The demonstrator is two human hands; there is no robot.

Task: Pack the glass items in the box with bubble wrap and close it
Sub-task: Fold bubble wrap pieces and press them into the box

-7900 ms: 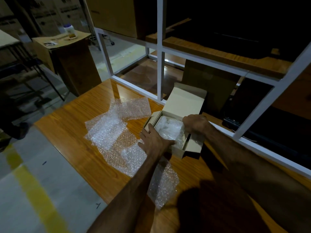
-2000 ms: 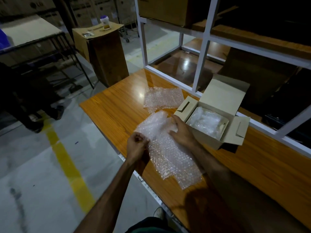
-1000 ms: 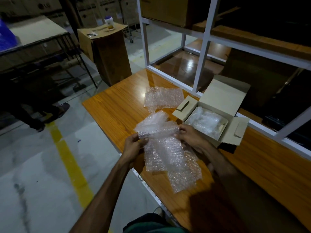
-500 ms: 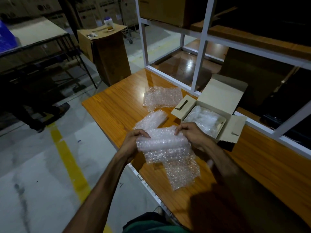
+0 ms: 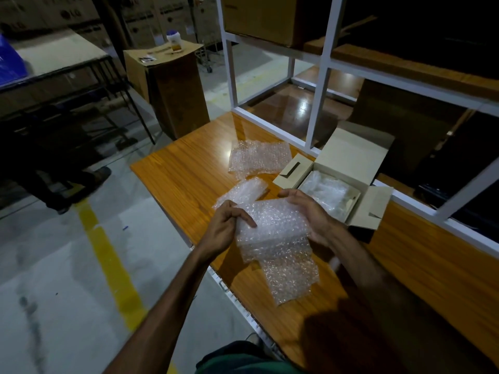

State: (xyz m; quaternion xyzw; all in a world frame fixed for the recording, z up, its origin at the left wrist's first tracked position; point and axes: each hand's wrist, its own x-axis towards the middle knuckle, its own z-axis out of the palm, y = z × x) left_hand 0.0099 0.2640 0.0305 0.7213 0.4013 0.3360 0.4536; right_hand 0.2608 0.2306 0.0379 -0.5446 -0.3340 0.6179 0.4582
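Note:
Both hands hold a rolled bundle of bubble wrap (image 5: 272,225) above the near edge of the wooden table (image 5: 189,179). My left hand (image 5: 225,228) grips its left end and my right hand (image 5: 310,214) cups its right end. A loose tail of wrap hangs down from the bundle onto the table. What is inside the roll is hidden. The small cardboard box (image 5: 348,157) stands open to the right, lid and side flaps up, with bubble-wrapped contents (image 5: 325,193) inside.
A flat bubble wrap sheet (image 5: 259,159) lies at the back of the table and a smaller rolled piece (image 5: 243,191) lies just behind my left hand. A white shelf frame (image 5: 318,76) rises behind the box. A tall carton (image 5: 172,85) stands on the floor.
The bundle has been rolled tighter and lifted slightly toward me. Both hands shifted along its ends. Earlier, the hands left the box and picked wrap off the table.

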